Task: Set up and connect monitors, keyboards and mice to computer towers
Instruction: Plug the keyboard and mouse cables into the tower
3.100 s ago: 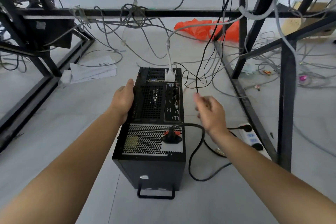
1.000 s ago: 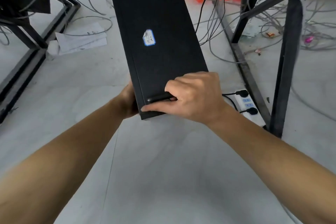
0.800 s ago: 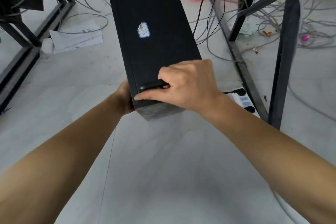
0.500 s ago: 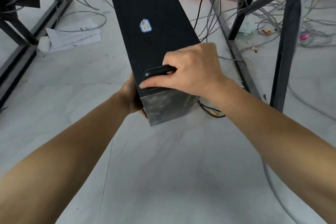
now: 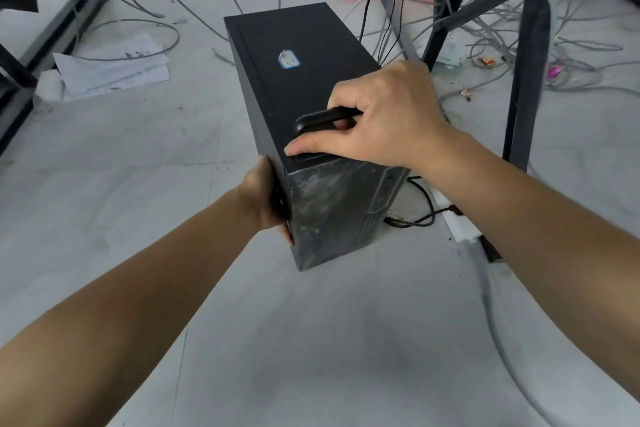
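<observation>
Beside the black metal frame [image 5: 523,80], the black computer tower [image 5: 311,80] is upright over the grey floor [image 5: 138,166], dusty front face toward me. I can't quite tell whether its base is fully down. My right hand [image 5: 384,118] has its fingers curled round the black handle [image 5: 322,118] on top. My left hand [image 5: 266,198] grips the tower's front left corner. Thin cables [image 5: 391,28] hang behind the tower, and a white power strip [image 5: 460,229] lies just to its right.
</observation>
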A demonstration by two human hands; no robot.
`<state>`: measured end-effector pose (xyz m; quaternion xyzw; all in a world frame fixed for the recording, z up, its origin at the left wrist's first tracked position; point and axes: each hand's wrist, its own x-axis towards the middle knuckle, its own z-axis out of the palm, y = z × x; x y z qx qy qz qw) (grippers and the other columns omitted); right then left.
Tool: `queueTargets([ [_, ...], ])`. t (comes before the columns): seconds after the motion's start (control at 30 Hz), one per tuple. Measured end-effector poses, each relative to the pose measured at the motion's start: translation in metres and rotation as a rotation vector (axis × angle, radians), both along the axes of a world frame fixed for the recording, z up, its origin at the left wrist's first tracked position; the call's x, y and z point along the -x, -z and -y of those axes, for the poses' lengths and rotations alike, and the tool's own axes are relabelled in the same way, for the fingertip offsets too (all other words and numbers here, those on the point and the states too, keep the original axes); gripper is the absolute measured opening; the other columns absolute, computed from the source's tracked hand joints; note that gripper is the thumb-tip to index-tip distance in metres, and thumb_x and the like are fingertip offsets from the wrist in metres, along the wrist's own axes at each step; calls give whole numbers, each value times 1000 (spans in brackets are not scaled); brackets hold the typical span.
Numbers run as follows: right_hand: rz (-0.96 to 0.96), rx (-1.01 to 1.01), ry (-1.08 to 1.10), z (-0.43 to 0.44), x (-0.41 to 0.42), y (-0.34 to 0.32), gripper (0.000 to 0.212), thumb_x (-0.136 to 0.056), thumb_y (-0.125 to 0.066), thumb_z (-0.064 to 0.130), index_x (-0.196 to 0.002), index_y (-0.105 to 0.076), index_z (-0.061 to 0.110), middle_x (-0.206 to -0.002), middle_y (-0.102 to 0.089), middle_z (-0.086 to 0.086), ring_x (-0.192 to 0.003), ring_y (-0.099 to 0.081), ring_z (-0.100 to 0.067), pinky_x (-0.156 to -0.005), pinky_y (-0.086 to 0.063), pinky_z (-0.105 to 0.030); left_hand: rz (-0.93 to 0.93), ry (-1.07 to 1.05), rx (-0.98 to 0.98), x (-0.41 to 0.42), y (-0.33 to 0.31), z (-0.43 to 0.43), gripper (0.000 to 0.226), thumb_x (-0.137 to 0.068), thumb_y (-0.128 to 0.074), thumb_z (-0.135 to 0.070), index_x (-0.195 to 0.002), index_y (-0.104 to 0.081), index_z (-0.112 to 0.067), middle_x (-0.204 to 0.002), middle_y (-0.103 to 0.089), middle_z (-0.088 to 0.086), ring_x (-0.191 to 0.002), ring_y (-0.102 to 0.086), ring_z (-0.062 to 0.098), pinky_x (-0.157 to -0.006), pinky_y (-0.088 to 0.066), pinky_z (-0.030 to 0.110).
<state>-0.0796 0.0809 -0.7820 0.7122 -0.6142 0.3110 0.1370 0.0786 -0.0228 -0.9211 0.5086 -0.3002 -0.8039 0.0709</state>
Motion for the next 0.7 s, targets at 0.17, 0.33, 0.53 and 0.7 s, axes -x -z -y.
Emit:
queueTargets([
  [0.17,-12,6,74,-13,31,-1,70,-69,-58,88,-54,-61,19,-43,-50,10,-43,-51,-14,-52,-49,-33,-58,45,-34,43,11,0,82,-91,-21,-77,-143,-50,-20,-143,-51,23,-127,-46,54,-91,-22,87],
  [0.33,-44,30,220,-24,67,1,68,-69,-60,87,-53,-57,21,-42,-45,12,-43,-51,-12,-57,-52,-36,-28,126,-16,96,16,8,93,-80,-29,-87,-143,-50,-23,-145,-48,21,-129,-45,53,-95,-21,84],
  [0.53,-75,66,352,-32,97,-3,72,-74,-55,87,-54,-58,18,-43,-49,7,-45,-54,-15,-54,-50,-36,-111,65,23,137,3,0,81,-91,-27,-77,-146,-46,-22,-146,-49,11,-127,-51,37,-103,-35,67],
  [0.7,-113,109,370,-28,100,3,75,-87,-46,81,-56,-61,14,-43,-49,1,-44,-51,-19,-49,-45,-36,-82,-19,199,135,13,-29,68,-94,-35,-73,-134,-60,-24,-118,-71,2,-96,-71,24,-71,-58,34],
])
